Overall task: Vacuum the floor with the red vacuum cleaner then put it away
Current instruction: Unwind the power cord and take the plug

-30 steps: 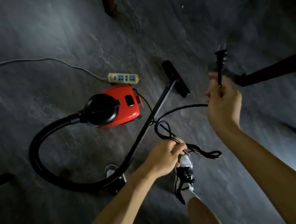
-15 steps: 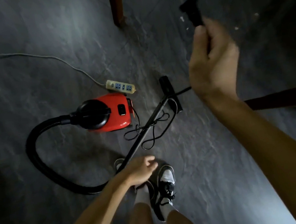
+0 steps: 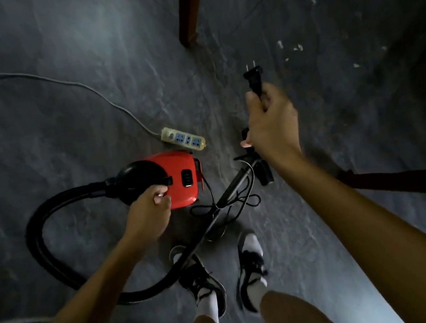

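the red vacuum cleaner (image 3: 182, 177) sits on the dark floor (image 3: 62, 135), a little ahead of the person's shoes (image 3: 203, 283). its black hose (image 3: 47, 229) loops out from its left end and curves round to the wand (image 3: 229, 191), which lies slanted on the floor and ends at the floor head (image 3: 265, 174). the black cord (image 3: 251, 201) lies in loose loops across the wand, just beside the vacuum. the right hand (image 3: 273, 126) is raised above the floor head, its fingers (image 3: 266, 97) clamped on the black plug (image 3: 254, 78), whose 2 prongs point away. the left hand (image 3: 147, 218) is over the vacuum's near edge, fingers (image 3: 160, 197) curled together; i cannot tell whether they grip anything. a cream power strip (image 3: 183, 139) lies just behind the vacuum, its grey cable (image 3: 54, 80) running off left. a wooden leg (image 3: 191, 5) stands beyond.
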Demonstrator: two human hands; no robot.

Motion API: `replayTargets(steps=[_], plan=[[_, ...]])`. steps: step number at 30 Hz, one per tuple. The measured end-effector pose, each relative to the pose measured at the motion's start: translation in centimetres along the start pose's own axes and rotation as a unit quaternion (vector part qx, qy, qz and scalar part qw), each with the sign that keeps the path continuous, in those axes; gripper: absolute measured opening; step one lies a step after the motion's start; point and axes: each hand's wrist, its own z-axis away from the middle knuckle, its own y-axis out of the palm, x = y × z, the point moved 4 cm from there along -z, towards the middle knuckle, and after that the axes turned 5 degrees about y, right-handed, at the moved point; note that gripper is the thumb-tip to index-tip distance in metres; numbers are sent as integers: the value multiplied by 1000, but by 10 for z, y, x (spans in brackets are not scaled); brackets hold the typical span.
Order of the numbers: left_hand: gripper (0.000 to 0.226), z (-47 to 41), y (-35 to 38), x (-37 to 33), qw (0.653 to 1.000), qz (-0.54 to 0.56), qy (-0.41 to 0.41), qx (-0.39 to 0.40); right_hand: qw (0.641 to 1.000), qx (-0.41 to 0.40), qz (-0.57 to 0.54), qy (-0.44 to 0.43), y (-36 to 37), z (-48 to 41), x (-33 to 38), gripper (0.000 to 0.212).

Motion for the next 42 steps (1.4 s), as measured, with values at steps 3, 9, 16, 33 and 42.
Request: replayTargets(steps=[3,9,16,33,42], plan=[[32,-32,-4,-9,998,-45,33,-23,999,32,33,-5,38,-23,-18,33],[38,-108,3,-11,976,-172,86,-102,978,156,137,25,122,-85,-84,29],[44,-176,40,14,945,-268,114,-148,905,290,308,46,212,-125,-183,27],[33,-209,61,53,944,-261,81,-185,842,320,424,-93,300,-159,-251,26],[37,-211,63,49,947,-278,82,-141,725,337,557,-227,313,-146,-222,20]])
